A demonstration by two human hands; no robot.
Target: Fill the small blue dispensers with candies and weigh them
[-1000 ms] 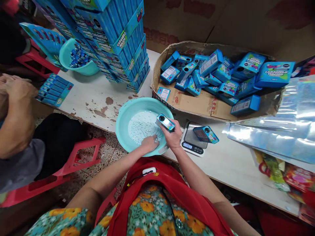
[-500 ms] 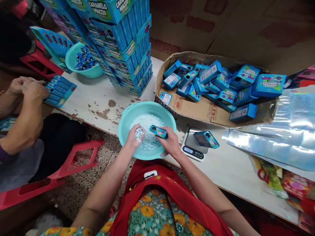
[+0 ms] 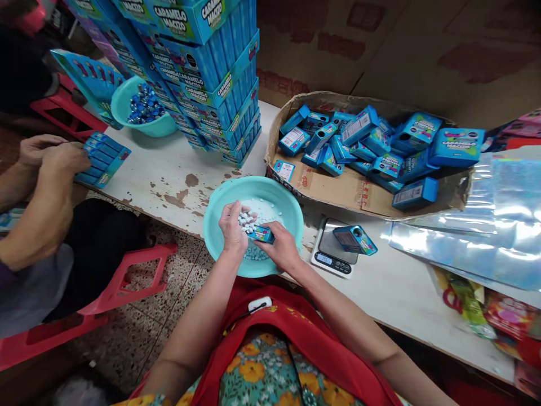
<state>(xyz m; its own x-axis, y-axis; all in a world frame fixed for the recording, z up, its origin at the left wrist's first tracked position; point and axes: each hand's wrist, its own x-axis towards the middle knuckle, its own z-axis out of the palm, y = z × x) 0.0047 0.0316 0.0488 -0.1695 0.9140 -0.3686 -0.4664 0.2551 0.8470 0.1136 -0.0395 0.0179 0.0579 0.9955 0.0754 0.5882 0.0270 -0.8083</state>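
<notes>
Over the turquoise basin (image 3: 212, 217), my left hand (image 3: 235, 228) cups a heap of small pale candies (image 3: 246, 220). My right hand (image 3: 281, 245) grips a small blue box (image 3: 262, 234), its far end up against the candies in my left palm. The basin below holds more pale candies and white powder. To the right, another blue box (image 3: 355, 239) lies on a small digital scale (image 3: 332, 263), overhanging its right side.
A cut-down carton (image 3: 333, 194) of blue boxes lies behind the scale. Tall stacks of boxes (image 3: 228, 84) and a basin of blue wrapped pieces (image 3: 158, 127) stand left. A person's hands (image 3: 63, 158) work at far left. Shiny sheets (image 3: 465, 248) lie right.
My left hand has lifted slightly and turned its palm of candies toward the box. My right hand has brought the box left, up to the candies.
</notes>
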